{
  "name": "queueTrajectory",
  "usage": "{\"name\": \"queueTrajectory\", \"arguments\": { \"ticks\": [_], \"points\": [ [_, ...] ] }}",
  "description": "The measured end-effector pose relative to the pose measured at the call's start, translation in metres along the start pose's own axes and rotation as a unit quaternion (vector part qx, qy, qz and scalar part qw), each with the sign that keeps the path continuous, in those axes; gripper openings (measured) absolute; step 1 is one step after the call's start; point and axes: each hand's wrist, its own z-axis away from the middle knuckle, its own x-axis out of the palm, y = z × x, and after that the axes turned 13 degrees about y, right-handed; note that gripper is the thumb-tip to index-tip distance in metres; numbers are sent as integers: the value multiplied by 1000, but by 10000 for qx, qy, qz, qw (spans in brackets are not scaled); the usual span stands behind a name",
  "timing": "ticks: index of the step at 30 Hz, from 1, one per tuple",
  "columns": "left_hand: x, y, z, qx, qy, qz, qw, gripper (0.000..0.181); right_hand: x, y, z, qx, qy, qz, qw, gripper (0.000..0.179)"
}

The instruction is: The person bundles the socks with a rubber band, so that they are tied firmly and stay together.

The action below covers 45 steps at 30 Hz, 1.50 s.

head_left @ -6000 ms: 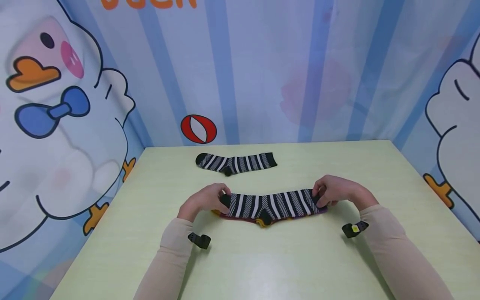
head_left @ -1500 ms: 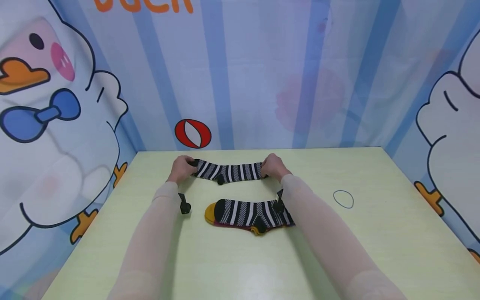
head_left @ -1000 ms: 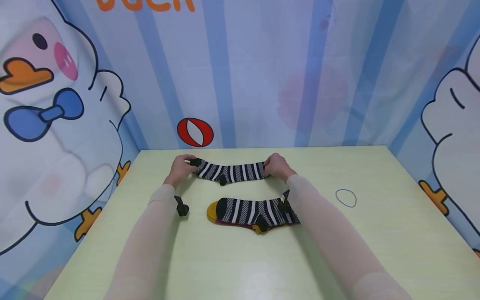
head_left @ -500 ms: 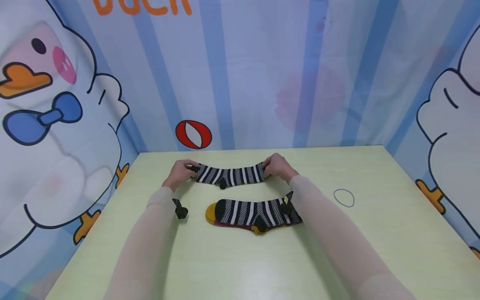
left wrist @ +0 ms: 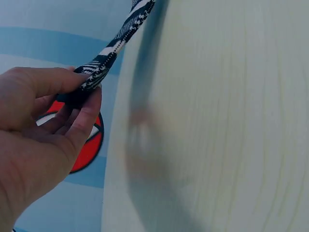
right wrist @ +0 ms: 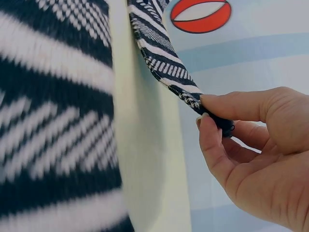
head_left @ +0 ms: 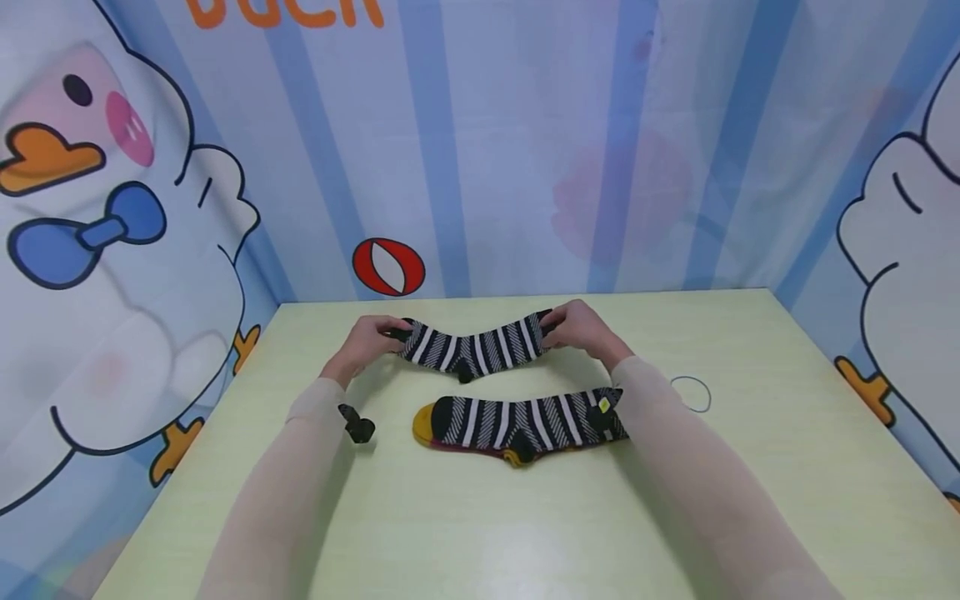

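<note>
A black-and-white striped sock (head_left: pixel 480 350) is held up between both hands near the back of the table, sagging at its dark heel. My left hand (head_left: pixel 369 342) pinches the dark toe end between thumb and fingers, plain in the left wrist view. The cuff end is pinched by my right hand (head_left: pixel 583 327), as the right wrist view shows. Closer to me lies a second striped sock (head_left: pixel 495 423), flat on top of a sock (head_left: pixel 423 425) with a mustard toe and dark red edge. The right sleeve and wrist camera cover part of their cuff end.
A thin blue ring (head_left: pixel 692 393), like a rubber band, lies on the pale table (head_left: pixel 480 533) beside the right forearm. A printed curtain (head_left: pixel 510 150) rises right behind the table's back edge. Black cameras (head_left: pixel 358 425) hang at both wrists.
Six seconds ago both hands held the front striped sock on the pile. They since moved to the back sock and gripped its ends. Now it is lifted, shifted slightly right, its cuff end raised.
</note>
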Motion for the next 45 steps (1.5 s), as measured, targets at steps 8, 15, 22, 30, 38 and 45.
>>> {"name": "queueTrajectory", "arguments": {
  "ticks": [8, 15, 22, 30, 38, 45],
  "points": [
    [2, 18, 14, 1, -62, 252, 9997, 36, -28, 3, 25, -225, -17, -128, 9997, 39],
    [4, 38, 33, -60, -83, 595, 9982, 37, -53, 2, 50, -560, 19, 44, 9984, 41],
    [11, 57, 56, 21, -228, 826, 9963, 39, -81, 1, 76, -577, -106, 173, 9981, 42],
    [27, 64, 77, -53, -556, 1035, 9931, 38, -107, 3, 94, -518, -447, 338, 9971, 40],
    [37, 63, 91, -74, -712, 953, 9929, 35, -117, 8, 101, -306, -1046, 436, 9931, 39],
    [45, 55, 100, -96, -818, 817, 9932, 35, -118, 12, 103, -227, -1456, 518, 9877, 35]
  ]
}}
